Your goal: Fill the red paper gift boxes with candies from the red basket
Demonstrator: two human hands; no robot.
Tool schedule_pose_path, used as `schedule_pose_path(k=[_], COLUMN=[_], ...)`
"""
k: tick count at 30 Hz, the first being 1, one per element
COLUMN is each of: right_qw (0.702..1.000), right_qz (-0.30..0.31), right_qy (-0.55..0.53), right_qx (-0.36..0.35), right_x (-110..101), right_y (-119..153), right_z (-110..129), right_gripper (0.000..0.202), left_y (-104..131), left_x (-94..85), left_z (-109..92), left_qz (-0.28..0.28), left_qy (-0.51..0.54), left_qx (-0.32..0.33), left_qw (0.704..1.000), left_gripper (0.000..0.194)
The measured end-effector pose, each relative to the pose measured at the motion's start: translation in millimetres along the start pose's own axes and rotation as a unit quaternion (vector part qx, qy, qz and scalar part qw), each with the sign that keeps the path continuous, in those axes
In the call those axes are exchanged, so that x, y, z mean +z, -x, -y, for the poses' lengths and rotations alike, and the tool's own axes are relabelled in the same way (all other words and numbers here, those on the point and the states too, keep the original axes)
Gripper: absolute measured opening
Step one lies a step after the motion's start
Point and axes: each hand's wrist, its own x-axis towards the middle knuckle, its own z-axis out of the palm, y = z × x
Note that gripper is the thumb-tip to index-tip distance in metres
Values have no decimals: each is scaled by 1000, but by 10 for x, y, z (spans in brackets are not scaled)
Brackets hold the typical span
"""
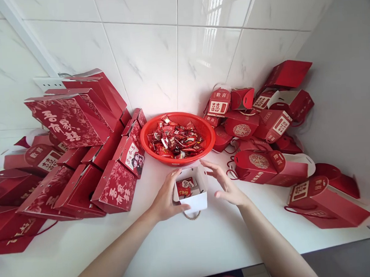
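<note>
In the middle of the white table is a small open box (197, 203) with white flaps and a twisted cord at its front. Red wrapped packets (185, 187) lie inside it. My left hand (168, 199) grips the box's left side, thumb at the front and fingers along the side. On the right, my right hand (226, 184) is open, fingers spread, beside the box and holding nothing. Just behind the box sits a round red plastic basket (146, 142) full of small red-wrapped sweets (175, 137).
Red gift boxes (115, 191) and large red bags (69, 122) are stacked on the left. More red boxes (256, 165) with cords are piled on the right, one (327, 203) near the table's right edge. A tiled wall (143, 54) stands behind.
</note>
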Motion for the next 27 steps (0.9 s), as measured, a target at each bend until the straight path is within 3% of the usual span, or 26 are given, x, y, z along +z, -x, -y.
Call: schedule_pose_path(k=[2, 6, 10, 13, 18, 23, 27], right_qw=[997, 981, 960, 967, 985, 986, 986], right_qz=[59, 156, 226, 187, 45, -20, -42], right_qy=[-15, -66, -92, -73, -89, -90, -78], right_qx=[38, 99, 134, 157, 138, 137, 141], right_x=[-10, -113, -192, -148, 105, 331, 355], right_y=[80, 121, 143, 131, 51, 18, 21], right_z=[-55, -178, -273, -261, -193, -179, -146], right_gripper=[106, 123, 135, 123, 81, 72, 64], left_y=[68, 106, 43, 32, 79, 99, 101], left_x=[-23, -15, 12, 9, -7, -2, 5], left_z=[1, 68, 77, 34, -3, 4, 13], left_qz=[-12, -139, -140, -130, -86, -34, -33], left_qy=[69, 237, 358, 380, 318, 282, 256], left_qx=[-21, -143, -207, -176, -112, -59, -58], left_qw=[997, 951, 900, 899, 937, 957, 964], left_gripper=[97, 70, 64, 56, 60, 65, 66])
